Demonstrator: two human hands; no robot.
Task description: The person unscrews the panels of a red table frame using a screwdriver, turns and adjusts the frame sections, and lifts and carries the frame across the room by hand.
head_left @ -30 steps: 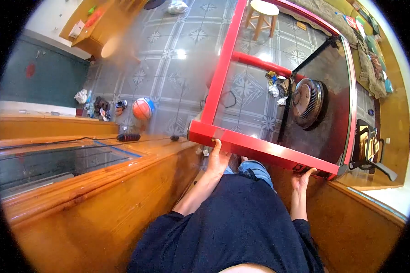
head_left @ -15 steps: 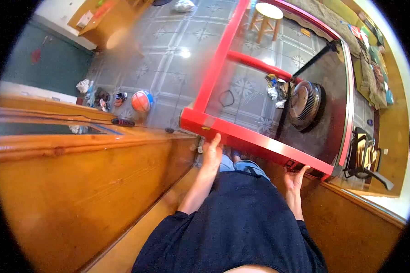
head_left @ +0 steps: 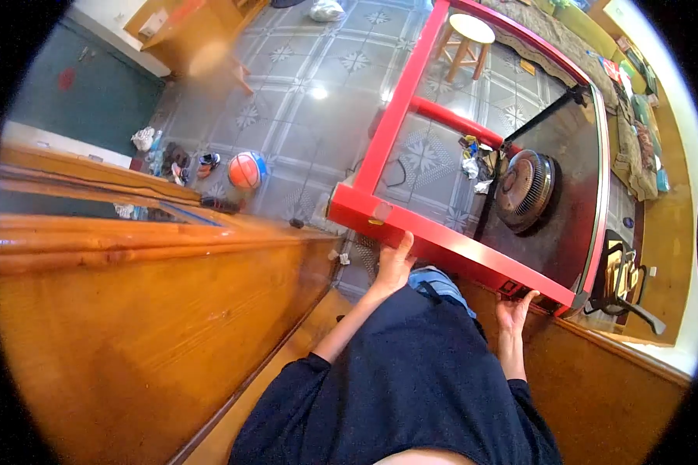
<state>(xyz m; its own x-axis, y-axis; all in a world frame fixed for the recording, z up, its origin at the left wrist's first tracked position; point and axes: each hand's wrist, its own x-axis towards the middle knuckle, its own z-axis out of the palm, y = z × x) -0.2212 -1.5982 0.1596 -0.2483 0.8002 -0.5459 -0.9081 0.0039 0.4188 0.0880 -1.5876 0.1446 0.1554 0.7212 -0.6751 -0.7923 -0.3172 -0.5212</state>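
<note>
A large red metal frame (head_left: 450, 240) slants in front of me, with a dark panel (head_left: 574, 139) on its right side. Set against that panel is a round, fan-like ribbed unit (head_left: 524, 192). My left hand (head_left: 395, 262) grips the near red beam left of its middle, thumb up along the front face and fingers hidden beneath. Toward the beam's right end, my right hand (head_left: 513, 311) holds its lower edge, thumb raised beside a small black socket (head_left: 509, 287). A red crossbar (head_left: 457, 120) joins the frame's sides farther out.
Brown wooden panels (head_left: 155, 325) stand close on my left and right. On the tiled floor lie a basketball (head_left: 247, 170), shoes (head_left: 208, 164) and a white bag (head_left: 326, 10). A round stool (head_left: 471, 29) shows beyond the frame. At right are a black-framed object (head_left: 620, 271) and a sofa (head_left: 632, 147).
The red frame and both hands have shifted slightly right and down in view, along with much of the room. Both hands keep their hold on the near beam.
</note>
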